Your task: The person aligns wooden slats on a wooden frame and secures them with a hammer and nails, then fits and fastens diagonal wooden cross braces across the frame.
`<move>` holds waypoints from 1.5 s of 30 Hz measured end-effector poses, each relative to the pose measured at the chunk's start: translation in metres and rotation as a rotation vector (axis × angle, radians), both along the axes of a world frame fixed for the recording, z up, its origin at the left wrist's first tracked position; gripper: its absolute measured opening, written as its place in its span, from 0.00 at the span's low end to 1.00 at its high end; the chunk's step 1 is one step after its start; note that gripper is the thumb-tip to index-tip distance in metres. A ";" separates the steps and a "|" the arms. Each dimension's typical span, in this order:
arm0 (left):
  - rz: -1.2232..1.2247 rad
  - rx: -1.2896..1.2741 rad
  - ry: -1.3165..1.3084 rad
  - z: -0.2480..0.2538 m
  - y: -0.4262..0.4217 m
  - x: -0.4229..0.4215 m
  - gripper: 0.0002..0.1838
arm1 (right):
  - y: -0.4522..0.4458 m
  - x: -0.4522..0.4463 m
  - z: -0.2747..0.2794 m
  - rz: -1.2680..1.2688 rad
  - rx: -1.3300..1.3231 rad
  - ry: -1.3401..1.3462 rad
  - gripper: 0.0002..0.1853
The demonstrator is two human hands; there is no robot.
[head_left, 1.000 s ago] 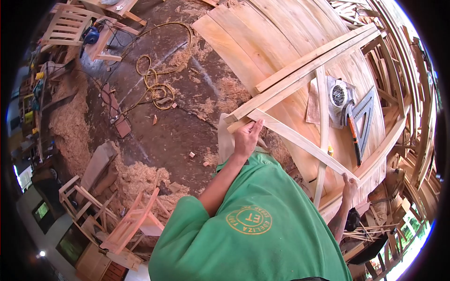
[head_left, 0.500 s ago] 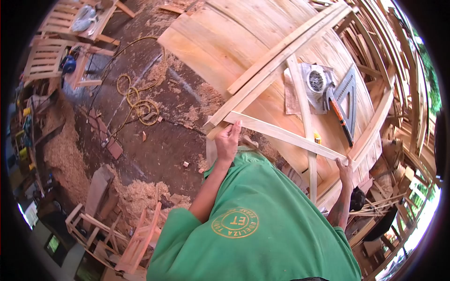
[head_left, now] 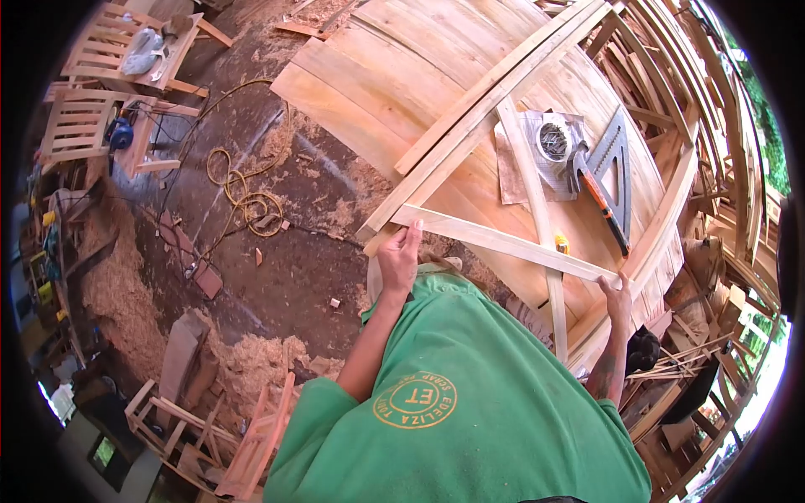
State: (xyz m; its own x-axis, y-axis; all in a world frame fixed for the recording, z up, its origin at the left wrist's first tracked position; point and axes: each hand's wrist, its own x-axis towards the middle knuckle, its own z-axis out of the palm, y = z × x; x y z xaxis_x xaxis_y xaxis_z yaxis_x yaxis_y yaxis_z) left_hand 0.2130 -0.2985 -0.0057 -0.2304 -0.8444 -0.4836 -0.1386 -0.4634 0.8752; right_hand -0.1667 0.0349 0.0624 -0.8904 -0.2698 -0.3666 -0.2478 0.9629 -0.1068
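Note:
My left hand point(head_left: 398, 258) grips the left end of a pale wooden strip point(head_left: 503, 241), at the corner where it meets two long parallel beams point(head_left: 486, 109). At the strip's right end, my right hand point(head_left: 617, 295) is closed round it beside another beam point(head_left: 667, 226). The strip crosses over a thin slat point(head_left: 530, 180) and lies above a broad surface of planks point(head_left: 377, 80). Past the slat, on the planks, are a round container of nails point(head_left: 553, 141), a hammer point(head_left: 599, 197) with an orange and black handle, and a grey triangular square point(head_left: 619, 168).
A small yellow object point(head_left: 562, 243) sits beside the slat. A yellow cord point(head_left: 243, 197) is coiled on the dark floor among wood shavings point(head_left: 126, 285). Slatted chairs point(head_left: 80, 126) stand at the upper left, stacked timber point(head_left: 650, 63) at the right.
The view has shifted, so the planks, beams and both hands appear further left than a second ago. Both hands keep their hold on the strip's ends.

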 end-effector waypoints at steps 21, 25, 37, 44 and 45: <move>-0.026 -0.179 -0.140 -0.011 0.015 -0.002 0.25 | 0.009 0.037 -0.024 -0.183 -0.057 0.166 0.55; 0.097 -0.095 -0.013 -0.022 0.003 -0.003 0.26 | -0.007 0.046 -0.008 -0.319 -0.072 0.085 0.55; -0.010 0.067 0.003 -0.063 -0.051 0.019 0.21 | 0.014 0.055 -0.024 -0.270 -0.337 0.099 0.50; 0.045 0.141 0.005 -0.059 -0.056 0.015 0.22 | 0.019 0.057 -0.020 -0.246 -0.361 0.108 0.48; 0.046 0.140 0.008 -0.060 -0.055 0.014 0.22 | 0.020 0.056 -0.019 -0.243 -0.351 0.070 0.47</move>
